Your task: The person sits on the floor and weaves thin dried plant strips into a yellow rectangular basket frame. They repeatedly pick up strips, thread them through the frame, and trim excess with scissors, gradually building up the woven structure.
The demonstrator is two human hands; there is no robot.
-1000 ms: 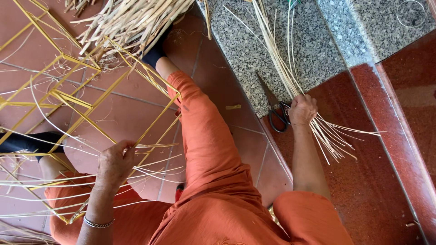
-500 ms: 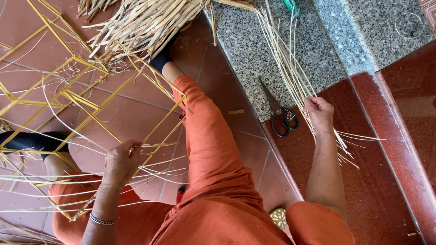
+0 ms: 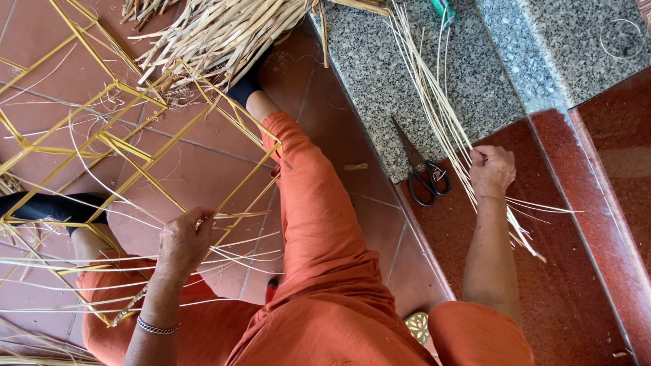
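Right hand [image 3: 491, 171], grip clenched around a bundle of pale reed strips [image 3: 441, 112] just right of the black scissors [image 3: 422, 173], long axis running away up-left over the granite step [image 3: 380, 74]; left hand [image 3: 183, 240] clasps the yellow frame [image 3: 135, 146].

The left hand [image 3: 184, 238] is curled with its back turned up, fingers folded forward and pinched closed; a thin bracelet circles the wrist just behind it, and the forearm runs straight back toward the body. The right hand [image 3: 491, 171] is closed in a loose fist, knuckles up, thumb tucked at the side. Its forearm is bare and stretched out, the elbow bent below.
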